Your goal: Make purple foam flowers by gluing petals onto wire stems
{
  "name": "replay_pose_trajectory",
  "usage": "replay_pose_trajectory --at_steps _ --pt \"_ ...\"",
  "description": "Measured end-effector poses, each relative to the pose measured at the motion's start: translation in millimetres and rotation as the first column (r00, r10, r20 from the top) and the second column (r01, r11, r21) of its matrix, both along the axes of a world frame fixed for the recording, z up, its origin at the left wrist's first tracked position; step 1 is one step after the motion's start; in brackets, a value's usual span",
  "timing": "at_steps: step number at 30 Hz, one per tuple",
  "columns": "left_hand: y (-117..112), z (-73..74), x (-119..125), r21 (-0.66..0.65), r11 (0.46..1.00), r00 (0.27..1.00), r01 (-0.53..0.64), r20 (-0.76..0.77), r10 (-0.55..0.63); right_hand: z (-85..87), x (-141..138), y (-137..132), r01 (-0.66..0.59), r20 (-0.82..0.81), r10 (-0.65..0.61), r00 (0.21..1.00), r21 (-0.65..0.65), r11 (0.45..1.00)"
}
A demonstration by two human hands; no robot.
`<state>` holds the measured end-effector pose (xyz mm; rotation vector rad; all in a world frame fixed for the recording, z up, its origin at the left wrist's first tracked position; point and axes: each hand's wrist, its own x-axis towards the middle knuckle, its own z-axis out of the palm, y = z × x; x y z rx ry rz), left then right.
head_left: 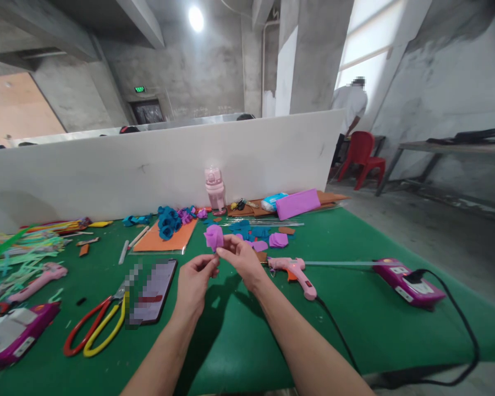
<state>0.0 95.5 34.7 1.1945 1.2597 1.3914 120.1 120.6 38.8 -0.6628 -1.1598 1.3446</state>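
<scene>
A purple craft flower [213, 237], its petals wrapped into a bud, is held up over the table between both hands. My left hand [198, 275] pinches at its base with the fingers closed. Against the flower's right side and lower edge, my right hand [241, 257] presses thumb and fingertips. Loose purple petals [278, 240] lie just beyond my right hand, among dark blue petal pieces [242, 226]. To the right, a pink hot glue gun [295, 270] rests on the table with a clear glue stick out of its back.
Red-and-yellow-handled scissors [103, 324] and a phone [154, 291] lie at left. Finished blue flowers [168, 223] sit on an orange sheet [148, 246]. A purple power strip [408, 283] with a black cord is at right. A pink bottle [215, 190] stands against the white partition [148, 170].
</scene>
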Motion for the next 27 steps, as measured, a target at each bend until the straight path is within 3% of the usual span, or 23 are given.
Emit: replay_pose_trajectory --at_steps 5,12,27 --pt "-3.3 1.2 1.0 -0.007 1.0 0.999 0.015 -0.035 -0.015 1.1 3.1 3.9 0.045 -0.03 -0.047 0.998 -0.059 0.997" --pt "-6.5 4.1 3.5 -0.026 1.0 0.996 0.017 -0.087 -0.02 -4.9 3.0 7.9 0.102 0.069 -0.103 0.992 0.016 0.995" --pt "-7.2 2.7 3.9 -0.042 0.998 0.998 0.039 -0.049 -0.041 -3.9 3.0 6.5 0.019 0.073 -0.022 0.997 0.031 0.999"
